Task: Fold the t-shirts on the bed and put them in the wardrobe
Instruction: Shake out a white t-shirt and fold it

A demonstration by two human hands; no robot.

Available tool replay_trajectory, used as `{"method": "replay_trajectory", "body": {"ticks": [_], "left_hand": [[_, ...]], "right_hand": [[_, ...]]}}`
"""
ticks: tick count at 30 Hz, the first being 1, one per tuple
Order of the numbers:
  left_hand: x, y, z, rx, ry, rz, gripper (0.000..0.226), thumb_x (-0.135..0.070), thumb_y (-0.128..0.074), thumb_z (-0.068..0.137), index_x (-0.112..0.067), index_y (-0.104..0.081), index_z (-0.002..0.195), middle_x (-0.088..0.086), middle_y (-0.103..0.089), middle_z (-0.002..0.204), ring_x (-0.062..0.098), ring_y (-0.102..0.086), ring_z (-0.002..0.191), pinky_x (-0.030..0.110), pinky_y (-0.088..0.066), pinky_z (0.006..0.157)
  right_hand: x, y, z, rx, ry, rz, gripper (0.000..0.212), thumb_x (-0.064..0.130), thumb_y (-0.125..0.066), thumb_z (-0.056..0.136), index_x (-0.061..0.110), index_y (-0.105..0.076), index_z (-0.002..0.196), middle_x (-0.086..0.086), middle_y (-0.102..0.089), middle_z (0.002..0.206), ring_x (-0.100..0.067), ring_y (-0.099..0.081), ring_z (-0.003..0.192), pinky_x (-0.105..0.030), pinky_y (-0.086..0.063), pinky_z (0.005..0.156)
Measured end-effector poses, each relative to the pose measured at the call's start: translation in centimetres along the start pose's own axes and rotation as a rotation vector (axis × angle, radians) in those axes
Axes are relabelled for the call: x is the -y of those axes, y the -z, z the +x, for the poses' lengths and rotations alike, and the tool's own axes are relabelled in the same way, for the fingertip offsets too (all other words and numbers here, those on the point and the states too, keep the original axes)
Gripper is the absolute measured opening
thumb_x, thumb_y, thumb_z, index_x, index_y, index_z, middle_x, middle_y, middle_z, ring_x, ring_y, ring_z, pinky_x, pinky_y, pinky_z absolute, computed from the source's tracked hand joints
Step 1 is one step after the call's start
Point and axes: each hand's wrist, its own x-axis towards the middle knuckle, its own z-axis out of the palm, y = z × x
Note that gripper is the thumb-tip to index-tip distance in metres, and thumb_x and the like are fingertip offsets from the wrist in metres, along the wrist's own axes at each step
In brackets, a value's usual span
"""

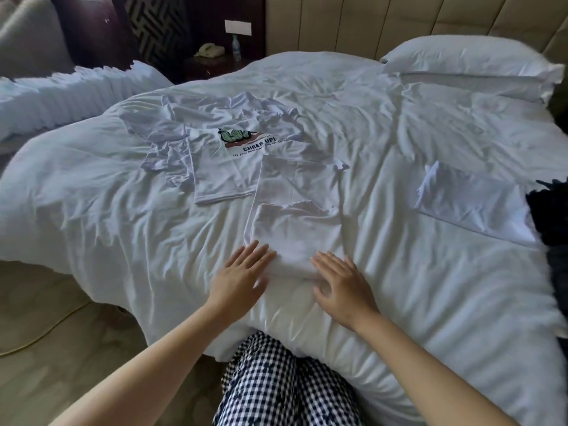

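A white t-shirt [292,216], folded into a narrow strip, lies on the bed's white duvet [123,210] right in front of me. My left hand [242,275] lies flat with straight fingers on its near left corner. My right hand [341,281] lies flat with spread fingers on its near right edge. Behind it a second white t-shirt [221,161] with a "CHEER UP!" print is spread out and rumpled. A third white t-shirt [473,204] lies folded as a rectangle to the right.
A white pillow [470,66] rests against the padded headboard [399,23] at the back right. A dark garment [550,210] sits at the right edge. A second bed [61,87] stands at the left, with a nightstand holding a phone [210,50] and a bottle [236,46].
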Motion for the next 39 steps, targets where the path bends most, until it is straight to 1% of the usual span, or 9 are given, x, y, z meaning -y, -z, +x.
{"method": "replay_trajectory", "body": {"ticks": [3, 6, 9, 12, 18, 22, 26, 31, 39], "left_hand": [[0.0, -0.2, 0.4, 0.005, 0.004, 0.028, 0.050, -0.028, -0.068, 0.088, -0.024, -0.057, 0.136, -0.007, -0.057, 0.138, 0.015, -0.049, 0.133, 0.034, -0.028, 0.114], [-0.2, -0.2, 0.8, -0.021, 0.000, 0.094, 0.048, -0.021, -0.085, 0.070, -0.022, -0.071, 0.116, -0.006, -0.070, 0.117, 0.014, -0.066, 0.112, 0.037, -0.050, 0.096], [-0.5, 0.0, 1.3, -0.006, 0.004, 0.123, 0.043, -0.009, -0.080, 0.072, -0.017, -0.071, 0.114, -0.001, -0.069, 0.121, 0.017, -0.065, 0.113, 0.037, -0.050, 0.097], [-1.2, 1.0, 2.0, 0.072, 0.053, 0.107, 0.042, -0.008, -0.048, 0.096, -0.021, -0.056, 0.135, -0.005, -0.053, 0.143, 0.015, -0.050, 0.131, 0.030, -0.031, 0.112], [-1.8, 4.1, 2.2, 0.045, 0.240, -0.028, 0.037, -0.021, -0.048, 0.093, -0.032, -0.060, 0.127, -0.006, -0.067, 0.121, 0.024, -0.063, 0.104, 0.029, -0.044, 0.078], [-2.5, 5.6, 1.5, -0.119, 0.349, -0.333, 0.026, -0.026, -0.059, 0.091, -0.027, -0.063, 0.116, 0.000, -0.070, 0.104, 0.026, -0.064, 0.093, 0.032, -0.043, 0.068], [-4.3, 7.6, 1.6, -0.274, 0.397, -0.643, 0.020, -0.035, -0.056, 0.091, -0.023, -0.061, 0.106, -0.004, -0.064, 0.090, 0.019, -0.059, 0.085, 0.034, -0.045, 0.070], [-6.4, 9.5, 1.9, -0.368, 0.434, -0.793, 0.007, -0.032, -0.059, 0.095, -0.025, -0.061, 0.092, -0.009, -0.062, 0.081, 0.002, -0.054, 0.073, 0.024, -0.040, 0.062], [-6.3, 8.2, 3.4, -0.349, 0.598, -0.761, 0.019, -0.040, -0.049, 0.098, -0.025, -0.059, 0.090, -0.009, -0.059, 0.081, 0.013, -0.055, 0.076, 0.031, -0.040, 0.063]], "right_hand": [[0.2, 0.2, 0.1, 0.105, 0.001, -0.042, 0.073, 0.042, -0.024, 0.080, 0.021, -0.040, 0.148, 0.002, -0.036, 0.155, -0.011, -0.029, 0.145, -0.031, -0.008, 0.120], [0.3, 0.7, 0.7, 0.143, -0.032, -0.058, 0.065, 0.024, -0.031, 0.087, 0.022, -0.033, 0.151, 0.005, -0.028, 0.158, -0.008, -0.023, 0.146, -0.020, -0.002, 0.116], [0.2, 1.4, 1.3, 0.189, -0.088, -0.054, 0.064, 0.004, -0.037, 0.091, 0.023, -0.031, 0.152, 0.008, -0.026, 0.159, -0.005, -0.021, 0.146, -0.020, -0.012, 0.117], [0.5, 2.6, 1.8, 0.226, -0.159, -0.014, 0.064, 0.000, -0.031, 0.092, 0.029, -0.038, 0.149, 0.011, -0.031, 0.157, -0.005, -0.028, 0.144, -0.025, -0.026, 0.116], [0.8, 6.3, 1.5, 0.244, -0.288, 0.085, 0.050, 0.011, -0.039, 0.094, 0.033, -0.055, 0.136, 0.001, -0.058, 0.137, -0.023, -0.053, 0.124, -0.030, -0.044, 0.093], [0.3, 8.4, 0.7, 0.023, -0.322, 0.331, 0.019, 0.021, -0.054, 0.095, 0.025, -0.071, 0.100, 0.000, -0.071, 0.098, -0.024, -0.062, 0.098, -0.029, -0.045, 0.073], [0.6, 10.5, 0.0, -0.231, -0.351, 0.512, 0.017, 0.017, -0.062, 0.091, 0.006, -0.062, 0.078, 0.000, -0.052, 0.063, -0.020, -0.050, 0.067, -0.024, -0.036, 0.058], [0.9, 12.0, -0.6, -0.424, -0.392, 0.645, 0.038, 0.020, -0.062, 0.093, 0.005, -0.042, 0.065, 0.004, -0.036, 0.057, -0.010, -0.036, 0.055, -0.018, -0.032, 0.051], [1.1, 10.3, 1.4, -0.499, -0.521, 0.704, 0.045, 0.026, -0.061, 0.094, 0.016, -0.032, 0.062, 0.003, -0.037, 0.058, -0.013, -0.037, 0.056, -0.033, -0.031, 0.058]]}}
